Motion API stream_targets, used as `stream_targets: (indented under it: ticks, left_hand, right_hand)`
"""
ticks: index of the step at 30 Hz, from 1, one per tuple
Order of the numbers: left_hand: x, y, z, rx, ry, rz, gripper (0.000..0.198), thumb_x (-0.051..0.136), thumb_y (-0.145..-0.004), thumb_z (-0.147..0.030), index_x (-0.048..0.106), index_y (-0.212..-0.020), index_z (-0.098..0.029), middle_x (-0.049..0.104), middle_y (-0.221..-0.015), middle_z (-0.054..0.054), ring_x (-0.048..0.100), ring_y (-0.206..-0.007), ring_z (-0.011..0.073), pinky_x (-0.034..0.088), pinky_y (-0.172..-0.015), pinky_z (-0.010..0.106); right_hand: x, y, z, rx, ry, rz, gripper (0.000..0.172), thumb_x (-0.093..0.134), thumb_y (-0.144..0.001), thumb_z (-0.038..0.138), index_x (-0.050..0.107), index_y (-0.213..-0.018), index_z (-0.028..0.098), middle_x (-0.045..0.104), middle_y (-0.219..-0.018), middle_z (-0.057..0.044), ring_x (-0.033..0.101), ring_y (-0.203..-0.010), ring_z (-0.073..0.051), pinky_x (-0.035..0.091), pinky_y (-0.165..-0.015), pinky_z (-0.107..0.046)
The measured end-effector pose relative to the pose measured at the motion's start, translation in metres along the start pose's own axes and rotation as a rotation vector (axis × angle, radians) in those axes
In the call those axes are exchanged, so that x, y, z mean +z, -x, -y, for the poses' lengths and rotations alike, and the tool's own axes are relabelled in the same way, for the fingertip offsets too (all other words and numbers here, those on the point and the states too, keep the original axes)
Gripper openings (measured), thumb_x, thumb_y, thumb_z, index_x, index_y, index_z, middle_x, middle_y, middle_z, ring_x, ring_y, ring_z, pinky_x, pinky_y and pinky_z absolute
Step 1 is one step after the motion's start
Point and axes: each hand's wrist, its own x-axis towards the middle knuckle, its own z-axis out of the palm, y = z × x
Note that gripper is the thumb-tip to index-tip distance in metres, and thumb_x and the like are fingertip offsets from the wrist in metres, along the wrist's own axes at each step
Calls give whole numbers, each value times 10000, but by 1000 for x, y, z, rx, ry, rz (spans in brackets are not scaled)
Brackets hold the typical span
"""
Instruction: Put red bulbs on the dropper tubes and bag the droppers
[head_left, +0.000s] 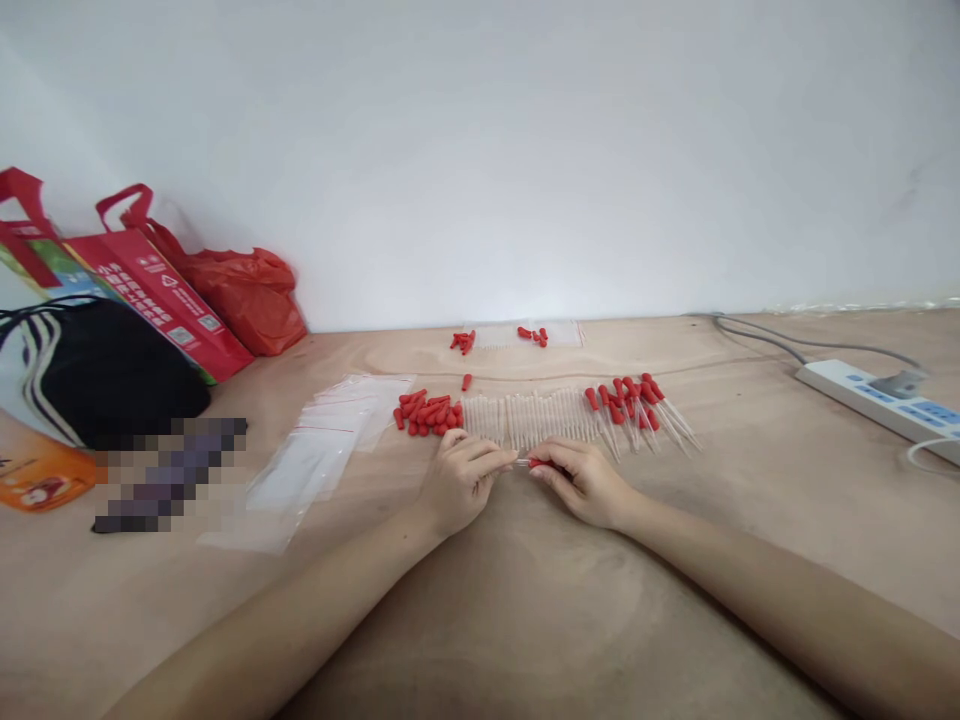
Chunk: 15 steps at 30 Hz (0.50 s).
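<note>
My left hand (463, 480) is closed on a clear glass dropper tube (522, 462), most of it hidden by the fingers. In my right hand (585, 480) a red rubber bulb (537, 463) is pinched at the tube's end; how far the two are joined I cannot tell. Beyond my left hand lies a pile of loose red bulbs (429, 412). A row of bare glass tubes (551, 418) lies side by side just past both hands. To the right of that row, several droppers with red bulbs fitted (630, 400) lie in a loose group.
Clear zip bags (319, 450) lie left of the bulbs. More red bulbs (532, 335) rest by a bag at the wall, and a single bulb (466, 382) sits nearer. Red shopping bags (157, 290) and a black bag (135, 370) stand left; a power strip (885, 405) lies right.
</note>
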Motion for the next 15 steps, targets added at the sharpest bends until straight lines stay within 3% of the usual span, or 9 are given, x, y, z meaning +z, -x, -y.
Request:
stream_targets:
  ticks: [15]
  left_hand:
    - [-2, 2, -2, 71, -39, 25, 231, 414, -815, -94, 608, -879, -202, 667, -736, -6, 562, -629, 110, 269, -653, 302]
  right_hand:
    - [3, 6, -5, -150, 140, -45, 192, 435, -849, 208, 589, -944, 146, 622, -818, -79, 581, -720, -140, 480, -651, -260]
